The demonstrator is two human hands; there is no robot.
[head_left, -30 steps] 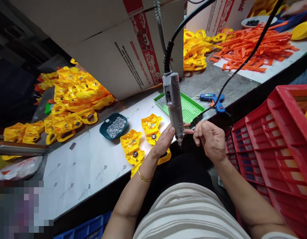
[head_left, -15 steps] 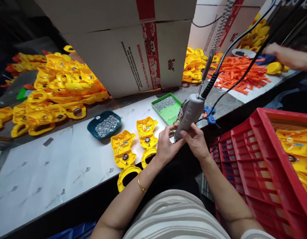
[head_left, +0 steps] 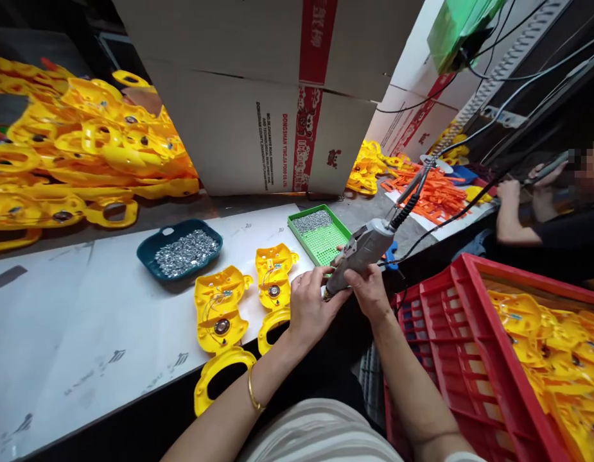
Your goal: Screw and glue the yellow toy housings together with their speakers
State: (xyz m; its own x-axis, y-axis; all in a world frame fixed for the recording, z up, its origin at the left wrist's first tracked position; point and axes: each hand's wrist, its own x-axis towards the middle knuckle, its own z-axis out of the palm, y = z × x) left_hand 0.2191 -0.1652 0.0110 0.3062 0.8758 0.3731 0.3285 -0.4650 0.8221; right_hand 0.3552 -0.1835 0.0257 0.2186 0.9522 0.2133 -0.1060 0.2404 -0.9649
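Observation:
A grey electric screwdriver [head_left: 361, 250] hangs tilted from a coiled cable, its bit end pointing down and left. My right hand [head_left: 371, 292] is closed round the lower part of its body, thumb on top. My left hand [head_left: 313, 305] closes at the bit end, its fingers against the tool; the bit tip is mostly hidden there. Left of my hands lie two yellow plastic toy shells, a nearer one [head_left: 222, 301] and a farther one [head_left: 272, 273], open side up, with a round speaker and thin wires inside. Each has a ring handle over the table edge.
A dark green tray [head_left: 145, 256] and a bright green tray [head_left: 345, 224] hold small screws. Yellow shells [head_left: 108, 154] pile up at left. A large carton [head_left: 239, 147] stands behind. Right are a red crate [head_left: 474, 289], orange parts [head_left: 426, 192] and a co-worker's arm [head_left: 511, 215].
The screwdriver has tipped further over, its bit end turning left, with both hands still on it. My view has swung right, bringing more of the co-worker and the crate's yellow shells into sight.

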